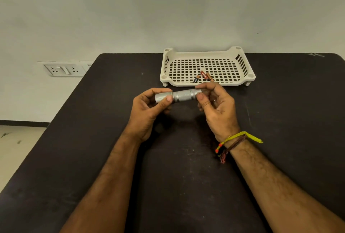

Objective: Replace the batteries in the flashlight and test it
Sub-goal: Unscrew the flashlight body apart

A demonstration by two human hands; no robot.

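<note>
Holding the little silver flashlight (178,96) sideways above the black table (104,102), this person has one end in each hand. It looks like a short aluminium torch, so I'd guess rigid, fairly light, and slick on the smooth ends, while the knurled band in the middle is where you'd actually get traction for twisting. Left hand (149,109) is wrapped around the smooth left end, thumb pressed on the front and fingers curled over the top, a properly closed grip. Right hand (214,105) pinches the right end between thumb and fingertips, palm turned toward the camera, with a bunch of thread bracelets (233,143) on that wrist. Can't tell which end is the head and which the tail cap, since the fingers hide both. Both forearms reach straight out from the body, wrists slightly raised, neither hand resting on the table. Just behind sits a cream plastic basket tray (207,53) with three small batteries (204,76) lying near its front edge. Looks to me like a twisting move on the end cap, though that's a guess.
</note>
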